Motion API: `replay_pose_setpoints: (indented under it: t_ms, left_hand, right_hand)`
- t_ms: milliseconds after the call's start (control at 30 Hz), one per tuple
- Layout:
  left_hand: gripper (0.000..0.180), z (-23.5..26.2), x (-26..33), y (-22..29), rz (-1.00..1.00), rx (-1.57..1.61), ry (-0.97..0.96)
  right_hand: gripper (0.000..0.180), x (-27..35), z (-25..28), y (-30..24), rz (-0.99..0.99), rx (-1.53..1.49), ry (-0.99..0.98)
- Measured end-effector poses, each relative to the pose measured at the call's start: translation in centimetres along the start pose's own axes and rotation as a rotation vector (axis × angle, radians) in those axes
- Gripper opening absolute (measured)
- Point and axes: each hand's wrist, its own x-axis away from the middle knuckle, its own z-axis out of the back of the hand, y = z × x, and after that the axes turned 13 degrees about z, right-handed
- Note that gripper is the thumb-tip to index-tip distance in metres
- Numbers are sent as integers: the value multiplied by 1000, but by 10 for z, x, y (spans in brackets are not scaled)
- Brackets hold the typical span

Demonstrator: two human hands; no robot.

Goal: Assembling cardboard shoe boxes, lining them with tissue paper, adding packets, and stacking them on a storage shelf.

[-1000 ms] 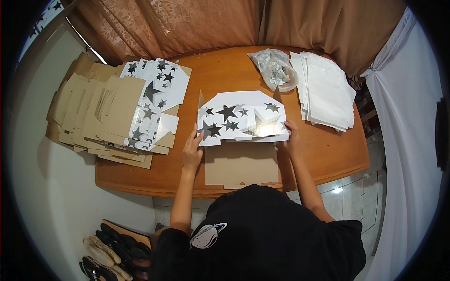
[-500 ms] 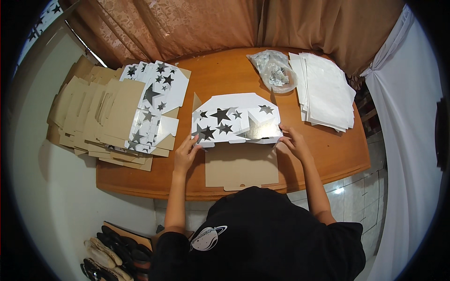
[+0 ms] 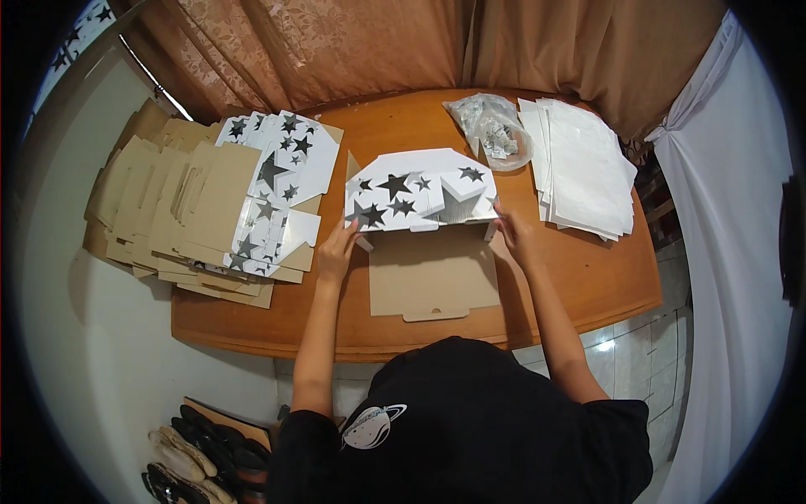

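A partly folded cardboard box [image 3: 411,186] is in front of me at the middle of the table. Its upper panel is white with black and silver stars, and a plain brown flap [image 3: 432,281] with a small tab reaches from under it toward me. My left hand [image 3: 337,248] is closed on the near left corner of the box. At the near right corner, my right hand [image 3: 515,237] grips the other side, thumb and fingers on the edge. Parts of the side flaps are hidden behind the panel and my fingers.
Flat cardboard box blanks [image 3: 180,193], some star-printed, are stacked at the left of the wooden table [image 3: 588,286]. A clear plastic bag [image 3: 504,143] of small packets lies at the back right, beside a pile of white sheets [image 3: 583,164]. Shoes [image 3: 210,454] stand on the floor at lower left.
The star-printed panel has moved slightly away from me, its near edge raised, with both hands still on it. The brown flap has shifted a little farther from me too.
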Motion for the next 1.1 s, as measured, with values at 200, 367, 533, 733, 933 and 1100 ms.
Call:
replay_pose_setpoints:
  t_ms: [200,367,533,733,933,1100]
  left_hand:
    - [34,-6,-9,1,-91,-83,25]
    - [31,3,43,18,-90,-11,25]
    - [48,-4,113,11,106,217,-18]
    - [63,-1,113,31,537,259,-182]
    - [73,4,99,34,629,157,-250]
    - [76,-3,87,14,922,31,-280]
  right_hand:
    - [27,10,-11,13,-48,-123,109]
    - [29,68,-16,-3,-79,-287,244]
    - [54,103,-30,-4,13,-309,251]
    - [56,96,-21,-23,-187,-218,61]
    - [50,93,-10,-30,-240,-15,-135]
    - [64,56,9,-47,-449,63,-303]
